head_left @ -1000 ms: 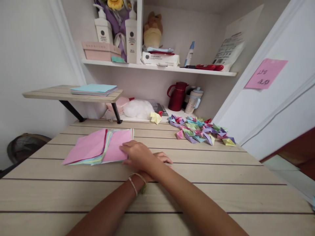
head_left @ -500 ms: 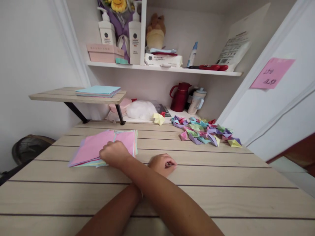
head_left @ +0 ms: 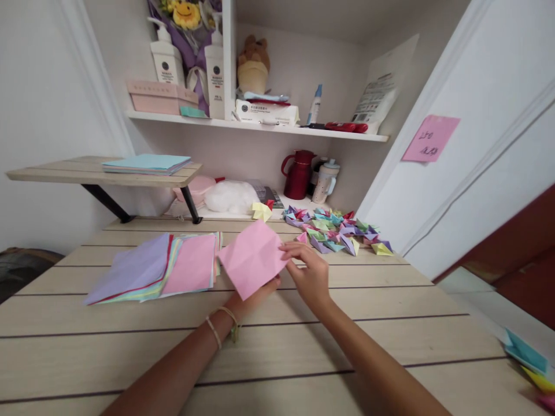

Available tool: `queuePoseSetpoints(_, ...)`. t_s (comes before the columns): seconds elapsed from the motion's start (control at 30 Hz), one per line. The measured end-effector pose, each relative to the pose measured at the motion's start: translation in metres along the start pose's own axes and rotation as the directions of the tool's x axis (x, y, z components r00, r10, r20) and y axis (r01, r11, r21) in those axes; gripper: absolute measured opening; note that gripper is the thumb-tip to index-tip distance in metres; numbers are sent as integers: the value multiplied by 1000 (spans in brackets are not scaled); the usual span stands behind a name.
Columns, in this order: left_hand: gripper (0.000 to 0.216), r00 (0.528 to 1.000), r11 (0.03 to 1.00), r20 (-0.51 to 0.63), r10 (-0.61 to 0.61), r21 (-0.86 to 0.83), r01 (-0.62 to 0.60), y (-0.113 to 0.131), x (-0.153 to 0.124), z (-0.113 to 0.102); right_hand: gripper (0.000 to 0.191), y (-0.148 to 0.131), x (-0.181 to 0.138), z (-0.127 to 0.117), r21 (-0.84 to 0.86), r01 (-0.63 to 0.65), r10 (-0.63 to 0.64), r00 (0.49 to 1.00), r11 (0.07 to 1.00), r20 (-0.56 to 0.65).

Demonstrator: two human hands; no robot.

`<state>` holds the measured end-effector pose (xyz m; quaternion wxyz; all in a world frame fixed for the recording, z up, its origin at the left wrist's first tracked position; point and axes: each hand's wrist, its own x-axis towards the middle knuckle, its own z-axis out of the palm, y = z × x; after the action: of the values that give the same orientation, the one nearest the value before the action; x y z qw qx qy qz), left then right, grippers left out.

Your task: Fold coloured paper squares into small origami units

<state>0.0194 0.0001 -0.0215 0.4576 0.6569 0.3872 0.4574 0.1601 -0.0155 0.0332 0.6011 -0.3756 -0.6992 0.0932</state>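
Observation:
A square sheet of pink paper (head_left: 252,260) is held up over the table, tilted toward me, with faint creases on it. My right hand (head_left: 309,271) pinches its right corner between thumb and fingers. Below and behind the sheet lies my left hand (head_left: 260,293), mostly covered by it; only a fingertip and part of the hand's edge show, so its grip is hidden. Left of both hands, a fanned stack of coloured paper (head_left: 134,268) has a purple sheet and a pink sheet on top.
Many small folded paper pieces (head_left: 333,231) lie at the back right, and a yellow folded piece (head_left: 262,211) near the back edge. A raised wooden shelf (head_left: 56,170) bears more paper (head_left: 147,163). A red jug (head_left: 299,176) stands behind. Coloured paper (head_left: 526,352) shows at lower right.
My right hand has come off the stack and moved right with the pink sheet, uncovering the purple one. My forearms are no longer crossed. The view has shifted.

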Motion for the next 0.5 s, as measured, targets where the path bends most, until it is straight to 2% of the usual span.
queuePoseSetpoints(0.07,53,995,999,-96,13,-42,-17,4,0,-3,19,15,-9,-20,-89,52,-56,998,995,-43)
queuePoseSetpoints(0.13,84,983,990,-182,7,-140,-33,9,-2,-5,21,29,-17,-31,-140,65,-69,997,988,-22)
queuePoseSetpoints(0.17,97,982,980,-190,-8,-197,-30,12,-2,-5,21,34,-19,-34,-150,72,-71,997,986,10)
queuePoseSetpoints(0.23,104,985,967,-172,-24,-256,-21,16,-3,-5,21,42,-22,-36,-158,68,-60,997,985,55)
queuePoseSetpoints(0.3,98,987,965,-156,-46,-262,4,18,-3,-5,22,45,-22,-35,-153,27,-19,998,988,57)
queuePoseSetpoints(0.43,52,987,977,-60,-147,-167,135,18,-2,-6,23,45,-21,-30,-76,-72,79,994,994,80)
queuePoseSetpoints(0.5,45,988,978,-30,-152,-150,146,18,-2,-6,24,45,-21,-28,-45,-94,98,990,995,97)
